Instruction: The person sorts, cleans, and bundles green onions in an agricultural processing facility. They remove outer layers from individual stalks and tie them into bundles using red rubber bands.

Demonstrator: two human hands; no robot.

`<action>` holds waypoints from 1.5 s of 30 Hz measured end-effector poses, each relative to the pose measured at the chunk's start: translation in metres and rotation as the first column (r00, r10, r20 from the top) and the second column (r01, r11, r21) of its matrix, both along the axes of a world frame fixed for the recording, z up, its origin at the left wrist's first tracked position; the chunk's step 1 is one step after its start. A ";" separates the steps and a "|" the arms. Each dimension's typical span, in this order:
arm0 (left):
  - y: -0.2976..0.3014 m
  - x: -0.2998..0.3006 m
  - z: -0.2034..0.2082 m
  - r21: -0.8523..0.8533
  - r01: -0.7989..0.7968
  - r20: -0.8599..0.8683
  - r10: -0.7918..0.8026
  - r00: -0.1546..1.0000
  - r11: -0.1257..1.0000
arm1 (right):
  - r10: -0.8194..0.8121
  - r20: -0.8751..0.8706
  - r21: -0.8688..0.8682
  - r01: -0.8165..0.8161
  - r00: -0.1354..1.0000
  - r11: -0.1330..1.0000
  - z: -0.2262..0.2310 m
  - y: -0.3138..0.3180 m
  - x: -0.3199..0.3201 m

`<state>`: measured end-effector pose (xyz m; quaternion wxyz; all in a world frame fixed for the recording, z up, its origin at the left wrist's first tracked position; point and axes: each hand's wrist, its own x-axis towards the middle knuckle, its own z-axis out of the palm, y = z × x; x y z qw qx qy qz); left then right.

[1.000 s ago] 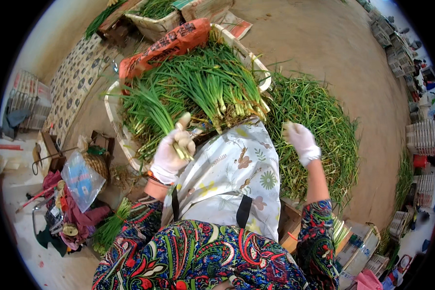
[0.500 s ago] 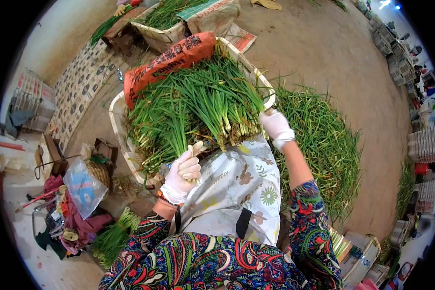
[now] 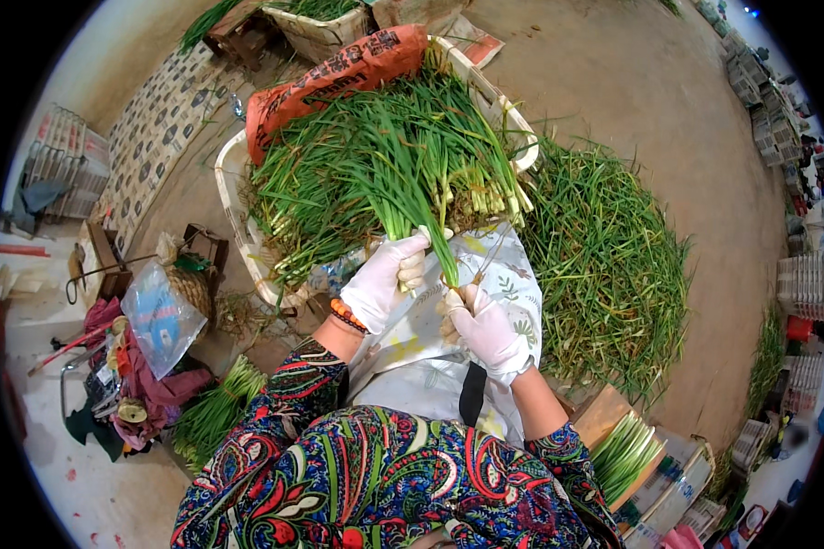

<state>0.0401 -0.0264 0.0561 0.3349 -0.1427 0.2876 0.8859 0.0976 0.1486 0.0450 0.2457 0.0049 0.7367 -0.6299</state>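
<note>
Nearest the camera is the person's patterned sleeve and body in red, blue and green, with a white printed apron [image 3: 449,357] spread over the lap. Above it, the left hand [image 3: 382,285], in a white glove with an orange bead bracelet at the wrist, has its grip curled around the pale lower stems of a bunch of green onions [image 3: 410,169]. The right hand [image 3: 485,329], also gloved in white, sits just below and beside it, its grip pressed together on the root end of the same bunch. The leaves of the bunch fan up and away over the white crate [image 3: 238,220], which is heaped with more green onions.

To the person's left, on the floor, lie a small tied bundle of greens [image 3: 212,416], a heap of dark red cloth [image 3: 142,384] and a clear plastic bag with blue contents [image 3: 158,316] beside a woven basket [image 3: 195,285]. To the right, at the lower edge, cardboard boxes [image 3: 668,480] hold trimmed bundles with pale stems.

A long orange-red sack with dark printing [image 3: 339,73] lies across the far rim of the crate. Right of the crate a loose pile of greens [image 3: 613,265] spreads over the brown dirt floor. Farther left hangs a cream patterned cloth with dark squares [image 3: 151,137]; beyond the sack stands another box of greens [image 3: 325,23]. Stacks of pale crates [image 3: 801,284] line the far right edge.
</note>
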 end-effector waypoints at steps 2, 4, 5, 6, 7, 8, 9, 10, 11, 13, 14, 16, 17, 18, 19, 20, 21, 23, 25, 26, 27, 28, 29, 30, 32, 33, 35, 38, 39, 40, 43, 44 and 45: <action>-0.005 0.004 0.001 0.069 -0.005 0.001 0.005 1.000 0.998 | -0.020 -0.034 0.139 0.024 0.999 0.990 0.004 -0.001 -0.002; -0.011 0.009 0.004 0.125 -0.016 0.005 0.016 1.000 0.992 | 0.044 -0.191 0.395 0.036 0.981 0.918 0.017 -0.004 -0.008; -0.010 0.010 0.009 0.096 -0.031 -0.010 0.032 0.999 0.995 | 0.053 -0.240 0.445 0.061 0.969 0.894 0.026 -0.005 -0.008; -0.008 0.011 0.012 0.036 -0.050 -0.025 0.051 0.998 0.998 | 0.062 -0.252 0.442 0.058 0.966 0.895 0.024 -0.005 -0.005; -0.006 0.012 0.015 -0.025 -0.071 -0.041 0.070 0.997 0.997 | 0.070 -0.263 0.439 0.055 0.962 0.897 0.020 -0.004 -0.002; -0.005 0.013 0.017 -0.088 -0.094 -0.057 0.090 0.994 0.992 | 0.080 -0.273 0.434 0.049 0.959 0.900 0.017 -0.005 0.000; -0.003 0.013 0.016 -0.143 -0.120 -0.050 0.114 0.992 0.982 | 0.051 -0.213 0.340 0.025 0.976 0.940 0.014 -0.006 -0.001; -0.002 0.014 0.019 -0.141 -0.097 -0.039 0.092 0.995 0.985 | 0.028 -0.149 0.240 0.009 0.988 0.971 0.010 -0.009 -0.004; 0.001 0.014 0.023 -0.135 -0.066 -0.023 0.063 0.998 0.989 | 0.005 -0.077 0.143 0.006 0.997 0.990 0.006 -0.010 -0.008; 0.001 0.016 0.023 -0.132 -0.004 -0.043 -0.001 0.999 0.991 | -0.075 0.135 -0.235 0.105 0.988 0.966 0.025 -0.015 -0.020; 0.000 0.017 0.019 -0.127 0.016 -0.039 -0.021 0.999 0.992 | -0.079 0.244 -0.408 0.176 0.966 0.896 0.030 -0.018 -0.026; -0.002 0.018 0.016 -0.115 0.056 -0.032 -0.060 0.998 0.992 | -0.074 0.257 -0.449 0.187 0.964 0.874 0.028 -0.019 -0.033; 0.000 0.017 0.021 -0.132 0.054 0.006 -0.054 0.999 0.990 | -0.080 0.244 -0.467 0.189 0.967 0.864 0.022 -0.016 -0.035; 0.001 0.017 0.021 -0.113 0.046 -0.009 -0.047 0.999 0.993 | -0.087 0.230 -0.485 0.191 0.969 0.853 0.017 -0.013 -0.036; 0.003 0.016 0.020 -0.092 0.038 -0.024 -0.040 0.999 0.995 | -0.105 0.285 -0.531 0.248 0.953 0.810 0.012 -0.011 -0.037; 0.003 0.016 0.019 -0.076 0.024 -0.037 -0.027 0.999 0.997 | -0.144 0.281 -0.518 0.276 0.949 0.810 0.012 -0.012 -0.037; 0.003 0.015 0.018 -0.070 0.024 -0.024 -0.025 0.999 0.997 | -0.182 0.276 -0.504 0.303 0.944 0.809 0.012 -0.012 -0.036; 0.005 0.013 0.012 -0.056 0.027 0.000 -0.027 1.000 0.998 | -0.270 0.265 -0.558 0.376 0.926 0.740 0.012 -0.014 -0.036; 0.000 0.010 0.009 0.170 -0.052 0.070 0.041 0.997 0.984 | -0.369 0.267 -0.681 0.445 0.890 0.582 0.011 -0.016 -0.037; -0.002 0.008 0.006 0.280 -0.096 0.111 0.067 0.992 0.955 | -0.321 0.268 -0.692 0.413 0.908 0.592 0.010 -0.013 -0.036; -0.003 0.006 0.003 0.396 -0.160 0.179 0.095 0.979 0.904 | -0.272 0.268 -0.703 0.381 0.924 0.601 0.008 -0.007 -0.035; -0.003 0.004 0.001 0.415 -0.162 0.196 0.086 0.977 0.895 | -0.222 0.267 -0.714 0.347 0.938 0.608 0.007 -0.004 -0.033; -0.004 0.002 0.000 0.431 -0.166 0.212 0.079 0.974 0.887 | -0.222 0.235 -0.684 0.323 0.947 0.654 0.019 -0.003 -0.030; -0.004 0.001 0.001 0.448 -0.168 0.228 0.070 0.971 0.878 | -0.217 0.235 -0.676 0.320 0.947 0.664 0.026 0.000 -0.029; -0.005 -0.003 -0.001 0.503 -0.212 0.233 0.105 0.967 0.838 | -0.208 0.240 -0.659 0.316 0.948 0.683 0.032 0.012 -0.027; -0.012 -0.008 -0.005 0.537 -0.242 0.232 0.134 0.963 0.808 | -0.221 0.244 -0.652 0.329 0.944 0.683 0.030 0.017 -0.026; -0.025 -0.016 -0.006 0.573 -0.256 0.200 0.170 0.965 0.778 | -0.317 0.214 -0.552 0.382 0.924 0.741 0.031 0.041 -0.021; -0.037 -0.028 -0.008 0.627 -0.237 0.134 0.196 0.971 0.742 | -0.500 0.167 -0.557 0.500 0.850 0.663 0.020 0.108 -0.016; -0.041 -0.030 -0.009 0.592 -0.263 0.118 0.240 0.963 0.762 | -0.576 0.122 -0.315 0.582 0.808 0.750 0.021 0.133 -0.015; -0.041 -0.031 -0.008 0.584 -0.251 0.121 0.223 0.967 0.772 | -0.635 0.052 -0.054 0.638 0.770 0.769 0.022 0.150 -0.015; -0.032 -0.029 0.003 0.570 -0.177 0.092 0.152 0.984 0.803 | -0.122 -0.506 0.840 0.520 0.854 0.156 0.003 0.165 -0.006; -0.030 -0.025 0.007 0.493 -0.191 0.105 0.160 0.981 0.849 | -0.149 -0.567 0.611 0.536 0.810 0.583 0.014 0.143 -0.013; -0.030 -0.020 0.007 0.453 -0.193 0.102 0.164 0.981 0.870 | -0.286 -0.440 0.365 0.460 0.851 0.809 0.037 0.098 -0.017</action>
